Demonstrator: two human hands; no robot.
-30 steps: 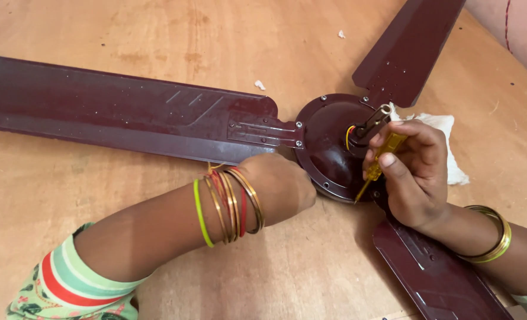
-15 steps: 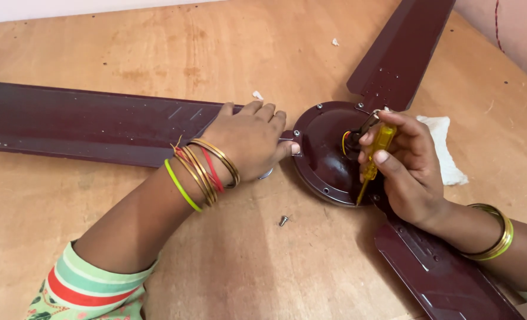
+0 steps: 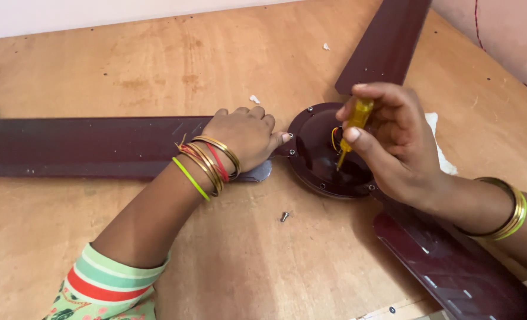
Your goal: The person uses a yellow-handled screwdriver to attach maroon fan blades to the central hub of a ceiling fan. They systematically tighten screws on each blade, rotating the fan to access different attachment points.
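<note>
A dark maroon ceiling fan lies flat on a wooden board, its round motor hub in the middle. My left hand rests palm down on the inner end of the long left blade, fingertips by the hub. My right hand grips a small screwdriver with a yellow handle, its tip pointing down into the hub. A loose screw lies on the board below the hub.
A second blade runs up to the far right and a third toward the near right. A white cloth lies behind my right hand. Small white scraps dot the board. A pink wall stands at the right.
My left hand has slid from the board by the hub up onto the left blade's inner end, uncovering the loose screw. My right hand has raised the screwdriver more upright over the hub.
</note>
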